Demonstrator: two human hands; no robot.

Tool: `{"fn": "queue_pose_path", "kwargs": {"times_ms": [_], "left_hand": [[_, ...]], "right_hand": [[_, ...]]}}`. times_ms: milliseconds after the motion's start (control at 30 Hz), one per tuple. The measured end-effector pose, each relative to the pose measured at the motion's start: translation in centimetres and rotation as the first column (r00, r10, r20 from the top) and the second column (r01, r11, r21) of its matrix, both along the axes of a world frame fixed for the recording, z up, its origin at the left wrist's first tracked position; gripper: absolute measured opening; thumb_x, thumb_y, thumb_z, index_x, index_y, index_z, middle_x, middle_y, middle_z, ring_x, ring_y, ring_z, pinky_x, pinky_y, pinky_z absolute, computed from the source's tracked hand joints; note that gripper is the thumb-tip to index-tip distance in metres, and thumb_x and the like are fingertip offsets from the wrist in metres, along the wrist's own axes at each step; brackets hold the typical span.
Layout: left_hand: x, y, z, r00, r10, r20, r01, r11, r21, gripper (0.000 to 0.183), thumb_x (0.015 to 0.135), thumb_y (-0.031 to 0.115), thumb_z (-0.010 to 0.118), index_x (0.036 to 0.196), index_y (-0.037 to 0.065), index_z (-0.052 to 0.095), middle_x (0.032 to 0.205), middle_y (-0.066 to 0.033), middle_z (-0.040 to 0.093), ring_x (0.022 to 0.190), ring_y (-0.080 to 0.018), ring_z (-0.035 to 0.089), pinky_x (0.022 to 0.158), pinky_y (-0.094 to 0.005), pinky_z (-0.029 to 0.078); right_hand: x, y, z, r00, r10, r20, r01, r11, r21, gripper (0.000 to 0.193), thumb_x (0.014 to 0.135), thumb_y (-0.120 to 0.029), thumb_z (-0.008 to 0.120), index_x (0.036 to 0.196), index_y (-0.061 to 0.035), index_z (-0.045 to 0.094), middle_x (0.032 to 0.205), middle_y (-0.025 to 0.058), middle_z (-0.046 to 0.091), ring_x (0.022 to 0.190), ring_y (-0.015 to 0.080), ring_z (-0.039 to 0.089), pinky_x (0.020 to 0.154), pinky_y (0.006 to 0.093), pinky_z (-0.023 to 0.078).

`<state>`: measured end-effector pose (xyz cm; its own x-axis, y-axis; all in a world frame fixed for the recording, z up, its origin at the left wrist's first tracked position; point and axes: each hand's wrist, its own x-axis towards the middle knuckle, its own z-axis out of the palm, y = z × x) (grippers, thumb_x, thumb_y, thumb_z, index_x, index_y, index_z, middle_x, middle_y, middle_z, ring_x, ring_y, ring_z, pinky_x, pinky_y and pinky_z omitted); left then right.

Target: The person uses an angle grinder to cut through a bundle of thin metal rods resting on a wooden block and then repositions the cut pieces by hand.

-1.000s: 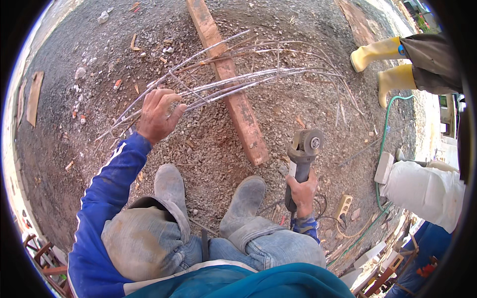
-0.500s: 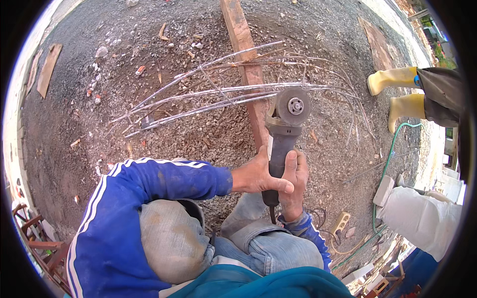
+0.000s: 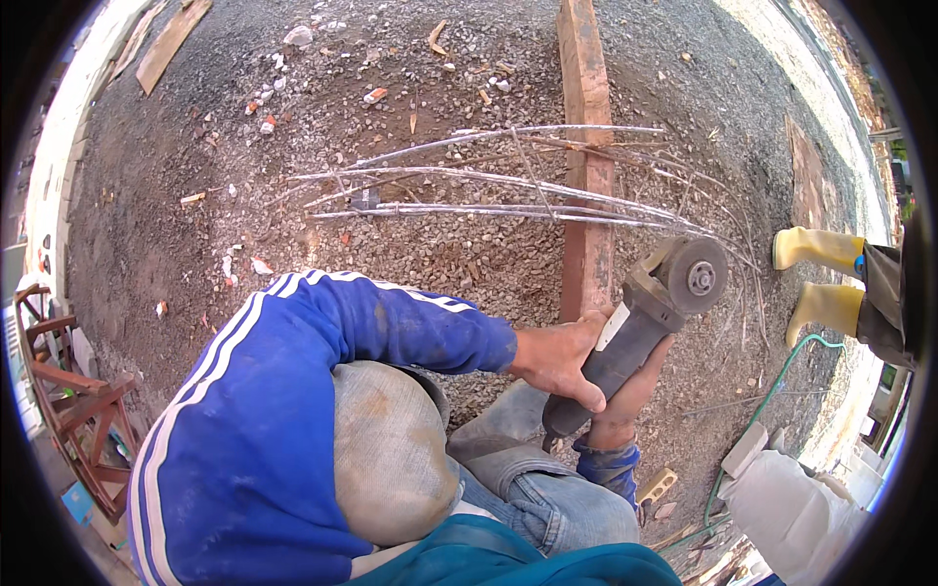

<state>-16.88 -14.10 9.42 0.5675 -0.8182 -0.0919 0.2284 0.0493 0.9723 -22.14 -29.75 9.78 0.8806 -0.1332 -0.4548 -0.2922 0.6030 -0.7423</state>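
Note:
Both my hands grip an angle grinder (image 3: 630,342), a dark tool with a round disc at its head, tilted up to the right. My left hand (image 3: 565,359) wraps its body from the left, thumb across the top. From the right side and beneath, my right hand (image 3: 635,393) closes on it, its fingers partly hidden by the body. Beyond the grinder lies a bundle of thin bent metal rods (image 3: 459,174), tied with crosspieces. The rods rest across a reddish-brown beam (image 3: 588,249). Whether the disc touches a rod cannot be made out; it appears apart from them.
A person in yellow rubber boots (image 3: 824,311) stands at the right. A green hose (image 3: 772,391) runs along the ground there, near a yellowish socket strip (image 3: 658,485). Planks (image 3: 172,44) lie at the far left, and a wooden frame (image 3: 83,400) stands at the near left.
The grinder, held in both hands, has tipped from nearly upright toward the right. The whole view has shifted, so rods and beam sit further right and turned.

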Motion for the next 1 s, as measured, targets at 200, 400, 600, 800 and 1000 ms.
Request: {"fn": "queue_pose_path", "kwargs": {"times_ms": [200, 400, 600, 800, 1000], "left_hand": [[-0.9, -1.0, 0.7, 0.994, 0.063, -0.094, -0.036, 0.964, 0.265, 0.103, 0.068, 0.041, 0.083, 0.139, -0.011, 0.030, 0.127, -0.0304, 0.053, 0.120, -0.0384, 0.058, 0.104, -0.0415, 0.046], [-0.6, -0.7, 1.0, 0.999, 0.017, -0.040, -0.001, 0.928, 0.373, 0.093, 0.065, 0.042, 0.079, 0.125, -0.017, 0.040, 0.110, -0.0314, 0.062, 0.102, -0.0412, 0.066, 0.089, -0.0403, 0.055], [-0.9, -0.5, 0.1, 0.999, -0.028, 0.020, 0.020, 0.944, 0.328, 0.089, 0.064, 0.043, 0.076, 0.121, -0.018, 0.044, 0.104, -0.0319, 0.064, 0.098, -0.0406, 0.067, 0.084, -0.0406, 0.056], [-1.1, -0.9, 0.8, 0.998, -0.028, 0.053, 0.006, 0.928, 0.372, 0.085, 0.074, 0.045, 0.073, 0.123, -0.017, 0.041, 0.103, -0.0333, 0.064, 0.097, -0.0444, 0.066, 0.084, -0.0446, 0.055], [-0.7, -0.5, 0.9, 0.967, -0.073, 0.246, -0.012, 0.944, 0.329, 0.084, 0.087, 0.059, 0.067, 0.129, -0.009, 0.041, 0.099, -0.0342, 0.064, 0.096, -0.0481, 0.066, 0.083, -0.0479, 0.054]], "right_hand": [[0.9, -0.2, -0.4, 0.989, 0.124, 0.086, -0.124, 0.992, -0.003, 0.077, 0.103, -0.066, 0.024, 0.137, -0.0002, 0.048, 0.124, 0.0213, 0.062, 0.107, 0.0287, 0.066, 0.091, 0.0400, 0.055], [0.7, 0.0, -0.6, 0.997, 0.070, 0.032, -0.072, 0.994, 0.079, 0.072, 0.105, -0.059, 0.022, 0.130, 0.0014, 0.052, 0.115, 0.0255, 0.064, 0.104, 0.0318, 0.065, 0.089, 0.0412, 0.055], [0.0, 1.4, -0.4, 0.998, 0.052, 0.043, -0.055, 0.997, 0.058, 0.079, 0.102, -0.064, 0.020, 0.126, 0.0041, 0.053, 0.111, 0.0244, 0.064, 0.105, 0.0335, 0.064, 0.091, 0.0440, 0.053], [0.4, 0.6, -0.3, 0.999, -0.042, 0.011, 0.041, 0.994, 0.104, 0.082, 0.101, -0.068, 0.022, 0.124, 0.0034, 0.055, 0.122, 0.0277, 0.063, 0.111, 0.0375, 0.063, 0.101, 0.0501, 0.048], [0.9, -1.1, -0.3, 0.996, -0.018, 0.082, -0.001, 0.974, 0.224, 0.079, 0.101, -0.067, 0.026, 0.122, 0.0030, 0.055, 0.113, 0.0266, 0.066, 0.105, 0.0387, 0.064, 0.097, 0.0505, 0.050]]}}
